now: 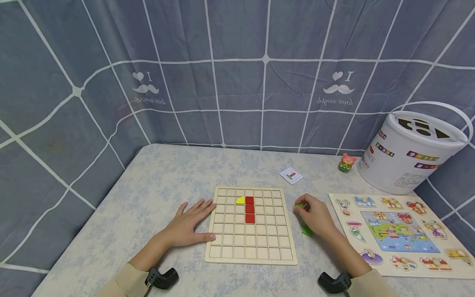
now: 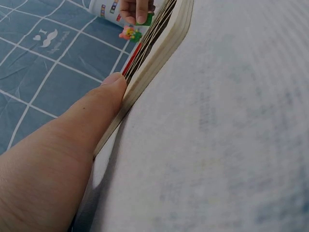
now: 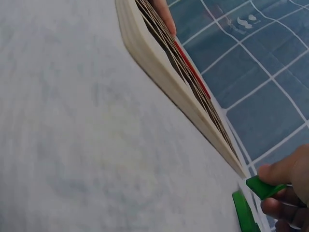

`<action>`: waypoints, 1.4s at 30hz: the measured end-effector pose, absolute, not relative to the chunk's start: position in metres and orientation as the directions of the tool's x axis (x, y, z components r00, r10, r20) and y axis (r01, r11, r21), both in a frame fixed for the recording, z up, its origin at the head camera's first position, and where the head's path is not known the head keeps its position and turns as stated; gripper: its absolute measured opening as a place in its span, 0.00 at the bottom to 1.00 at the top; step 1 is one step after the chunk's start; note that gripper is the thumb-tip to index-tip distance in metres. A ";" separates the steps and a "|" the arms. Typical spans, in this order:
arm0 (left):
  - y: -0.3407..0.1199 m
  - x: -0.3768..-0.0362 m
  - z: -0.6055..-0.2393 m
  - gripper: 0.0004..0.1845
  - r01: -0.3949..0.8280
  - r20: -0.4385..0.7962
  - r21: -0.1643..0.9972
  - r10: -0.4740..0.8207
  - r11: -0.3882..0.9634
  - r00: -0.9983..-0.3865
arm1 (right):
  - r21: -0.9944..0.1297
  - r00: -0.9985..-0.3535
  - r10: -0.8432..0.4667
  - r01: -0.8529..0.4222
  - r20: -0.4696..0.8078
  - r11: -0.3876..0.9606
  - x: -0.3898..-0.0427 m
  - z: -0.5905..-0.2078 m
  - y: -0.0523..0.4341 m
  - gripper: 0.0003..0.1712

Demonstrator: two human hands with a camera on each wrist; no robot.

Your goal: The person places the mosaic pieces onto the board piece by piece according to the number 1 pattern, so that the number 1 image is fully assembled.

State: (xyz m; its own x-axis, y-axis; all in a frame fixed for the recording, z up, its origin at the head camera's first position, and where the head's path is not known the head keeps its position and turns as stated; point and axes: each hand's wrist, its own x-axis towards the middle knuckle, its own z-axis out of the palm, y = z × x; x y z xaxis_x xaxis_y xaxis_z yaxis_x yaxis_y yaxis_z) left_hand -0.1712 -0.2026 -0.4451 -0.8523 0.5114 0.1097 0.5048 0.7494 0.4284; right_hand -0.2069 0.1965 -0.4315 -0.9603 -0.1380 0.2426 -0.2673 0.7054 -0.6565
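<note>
Board [image 1: 250, 240] at lower centre could shift if the spread left hand [image 1: 189, 227] pushes its edge, while the right hand [image 1: 314, 213] pinches a green tile [image 3: 261, 188].

Mirrored "love simple" on curtain [image 1: 237, 86]

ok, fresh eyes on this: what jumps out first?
Probably the red column on the pale grid board, low centre in the head view, with a yellow piece just left of its top. Then the big white bucket at the right. The right hand, just right of the board, pinches a green piece.
</note>
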 end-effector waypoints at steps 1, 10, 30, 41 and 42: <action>-0.203 -0.171 -0.445 0.48 0.504 0.110 0.429 0.510 0.750 -0.853 | -0.659 -0.959 -0.145 -0.273 0.242 0.701 -0.206 -0.430 0.195 0.05; -0.203 -0.171 -0.446 0.48 0.503 0.118 0.432 0.506 0.749 -0.855 | -0.702 -0.961 -0.177 -0.275 0.212 0.657 -0.197 -0.424 0.181 0.05; -0.203 -0.171 -0.443 0.48 0.493 0.092 0.438 0.508 0.752 -0.857 | -0.748 -0.918 -0.338 -0.371 0.207 0.550 -0.174 -0.419 0.147 0.07; -0.202 -0.171 -0.443 0.48 0.489 0.088 0.438 0.505 0.754 -0.858 | -0.750 -0.856 -0.468 -0.453 0.217 0.482 -0.170 -0.419 0.127 0.06; -0.202 -0.171 -0.443 0.48 0.489 0.087 0.438 0.506 0.754 -0.858 | -0.751 -0.854 -0.474 -0.453 0.213 0.479 -0.170 -0.419 0.126 0.06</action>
State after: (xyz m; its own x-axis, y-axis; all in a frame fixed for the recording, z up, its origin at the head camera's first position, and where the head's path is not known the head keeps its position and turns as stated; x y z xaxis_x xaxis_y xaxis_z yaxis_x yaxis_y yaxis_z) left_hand -0.1711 -0.2020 -0.4430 -0.8583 0.5057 0.0874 0.4890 0.7542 0.4382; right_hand -0.1705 0.1255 -0.4193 -0.8544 -0.4741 0.2128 -0.4532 0.4795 -0.7515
